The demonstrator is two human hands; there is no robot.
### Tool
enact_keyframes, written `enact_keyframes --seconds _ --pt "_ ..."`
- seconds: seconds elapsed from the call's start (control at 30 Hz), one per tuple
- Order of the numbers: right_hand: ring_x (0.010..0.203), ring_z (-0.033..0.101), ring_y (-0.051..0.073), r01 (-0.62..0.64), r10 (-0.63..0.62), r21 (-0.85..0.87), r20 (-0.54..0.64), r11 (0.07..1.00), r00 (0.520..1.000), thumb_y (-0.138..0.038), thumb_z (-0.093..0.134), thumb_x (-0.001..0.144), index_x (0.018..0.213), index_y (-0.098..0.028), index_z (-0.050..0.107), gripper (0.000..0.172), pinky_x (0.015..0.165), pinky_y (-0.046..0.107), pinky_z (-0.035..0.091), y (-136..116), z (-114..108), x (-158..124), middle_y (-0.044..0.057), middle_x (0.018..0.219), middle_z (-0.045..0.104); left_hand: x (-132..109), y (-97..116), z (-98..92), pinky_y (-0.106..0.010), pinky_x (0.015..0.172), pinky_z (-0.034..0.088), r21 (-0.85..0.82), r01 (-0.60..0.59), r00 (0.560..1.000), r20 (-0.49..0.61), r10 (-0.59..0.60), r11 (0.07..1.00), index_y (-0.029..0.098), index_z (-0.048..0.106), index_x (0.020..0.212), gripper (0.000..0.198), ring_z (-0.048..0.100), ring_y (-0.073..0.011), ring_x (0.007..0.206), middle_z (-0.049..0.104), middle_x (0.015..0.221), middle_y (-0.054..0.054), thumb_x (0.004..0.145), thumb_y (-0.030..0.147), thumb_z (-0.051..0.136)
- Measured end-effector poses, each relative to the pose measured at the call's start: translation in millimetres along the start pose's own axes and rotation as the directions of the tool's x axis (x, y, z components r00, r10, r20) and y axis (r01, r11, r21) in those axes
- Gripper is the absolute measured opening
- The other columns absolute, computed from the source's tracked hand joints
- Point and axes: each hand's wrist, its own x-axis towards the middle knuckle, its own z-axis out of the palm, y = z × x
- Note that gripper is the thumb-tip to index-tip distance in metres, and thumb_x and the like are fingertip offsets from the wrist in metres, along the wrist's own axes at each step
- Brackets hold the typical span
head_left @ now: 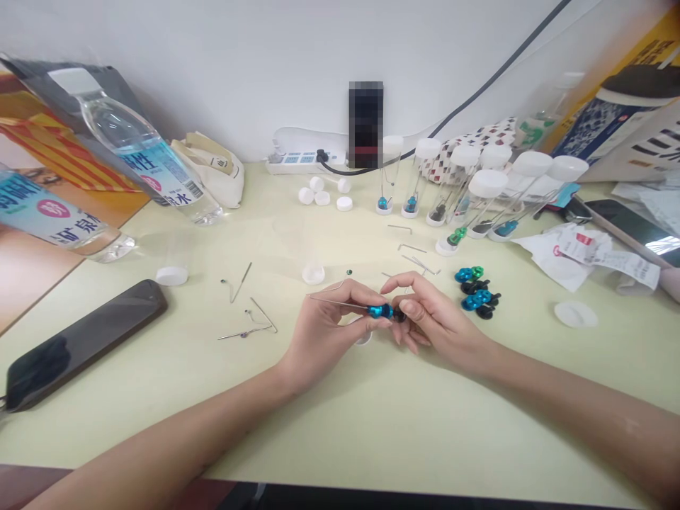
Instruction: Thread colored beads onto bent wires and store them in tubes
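Note:
Between thumb and fingers, my left hand [325, 333] pinches a small shiny blue metal fitting [378, 311]; a thin bent metal wire [334, 302] runs left from it. My right hand [443, 322] closes its thumb and finger on a dark knob-like piece [399, 314] at the fitting's right end. A small white cap [363, 338] lies partly hidden under my left fingers. Just beyond the hands are a white-based clear tube [313, 273] and several L-shaped metal keys [413, 248]. Loose blue, green and black fittings [478, 297] form a cluster right of my right hand.
Capped clear tubes [487, 205] holding coloured fittings stand at the back right. Bent wire pieces [260, 315] lie to the left, near a black phone [85, 343]. White caps [321, 197] sit before a power strip [305, 151]. Water bottles [154, 159] lean at the left.

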Motion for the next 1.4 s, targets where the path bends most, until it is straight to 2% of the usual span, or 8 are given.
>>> enact_keyframes --seconds 0.23,0.47,0.57,0.7,0.8,0.9,1.13,1.4 --pt "0.055 0.056 0.007 0.030 -0.020 0.066 -0.153 0.997 0.988 -0.024 0.066 0.084 0.099 -0.021 0.054 0.019 0.050 0.019 0.043 -1.2 -1.3 5.5 -0.003 0.072 0.063 4.1 -3.3 -3.8 -0.024 0.063 0.053 -0.191 0.211 0.977 0.011 -0.212 0.959 0.017 0.067 0.081 0.017 0.067 -0.0147 0.074 0.072 0.080 -0.002 0.069 0.012 0.077" --pt "0.062 0.059 0.010 0.105 -0.155 -0.163 -0.334 0.981 0.930 -0.022 0.073 0.076 0.089 -0.020 0.067 0.015 0.060 0.023 0.051 -0.8 -4.0 4.0 -0.002 0.070 0.063 7.3 -4.3 -6.9 -0.017 0.063 0.049 -0.342 0.327 0.940 0.024 -0.339 0.881 0.017 0.068 0.083 0.018 0.062 -0.0083 0.072 0.069 0.079 0.000 0.068 0.015 0.078" --pt "0.069 0.059 0.010 0.182 -0.304 -0.368 -0.308 0.912 0.901 -0.021 0.072 0.077 0.088 -0.022 0.067 0.012 0.064 0.023 0.051 0.5 -2.6 0.0 -0.001 0.081 0.065 8.3 -5.4 -9.2 -0.015 0.064 0.049 -0.416 0.401 0.909 0.074 -0.410 0.816 0.018 0.069 0.085 0.014 0.062 -0.0066 0.071 0.067 0.083 0.001 0.072 0.019 0.076" --pt "0.067 0.061 0.011 0.290 -0.507 -0.619 -0.207 0.730 0.836 -0.016 0.070 0.079 0.092 -0.021 0.063 0.016 0.063 0.023 0.049 1.7 2.1 -4.6 -0.001 0.079 0.065 8.3 -6.5 -10.2 -0.014 0.065 0.049 -0.460 0.429 0.899 0.136 -0.416 0.778 0.017 0.070 0.087 0.013 0.062 -0.0055 0.070 0.068 0.082 0.001 0.075 0.019 0.074" --pt "0.075 0.062 0.013 0.417 -0.643 -0.707 -0.070 0.571 0.762 -0.008 0.065 0.082 0.092 -0.018 0.061 0.014 0.066 0.025 0.050 2.6 4.4 -4.7 0.003 0.081 0.065 7.7 -7.4 -9.9 -0.014 0.065 0.048 -0.451 0.433 0.900 0.163 -0.405 0.780 0.017 0.070 0.089 0.013 0.062 -0.0063 0.071 0.069 0.080 0.000 0.076 0.018 0.073" --pt "0.081 0.062 0.014 0.462 -0.672 -0.719 -0.008 0.519 0.741 -0.003 0.061 0.082 0.095 -0.016 0.062 0.018 0.070 0.027 0.051 2.5 4.0 -3.0 0.006 0.087 0.064 7.4 -8.6 -9.9 -0.014 0.066 0.048 -0.454 0.432 0.900 0.162 -0.404 0.779 0.017 0.069 0.089 0.012 0.063 -0.0071 0.073 0.069 0.080 0.000 0.077 0.018 0.072" --pt "0.079 0.061 0.015 0.503 -0.645 -0.625 -0.002 0.597 0.764 -0.004 0.055 0.086 0.095 -0.018 0.065 0.019 0.066 0.027 0.052 -0.8 -0.6 -2.0 0.006 0.085 0.064 8.2 -7.8 -10.3 -0.018 0.069 0.048 -0.438 0.453 0.891 0.181 -0.417 0.776 0.018 0.069 0.089 0.014 0.063 -0.0090 0.074 0.071 0.082 -0.001 0.075 0.018 0.073" --pt "0.071 0.067 0.015 0.296 -0.322 -0.179 -0.136 0.938 0.937 -0.017 0.054 0.090 0.092 -0.022 0.064 0.011 0.062 0.030 0.058 -1.0 0.6 -0.1 0.004 0.089 0.061 14.5 -2.3 -12.4 -0.025 0.065 0.048 -0.399 0.481 0.876 0.186 -0.444 0.781 0.017 0.070 0.083 0.018 0.063 -0.0126 0.068 0.070 0.078 -0.003 0.067 0.020 0.079"
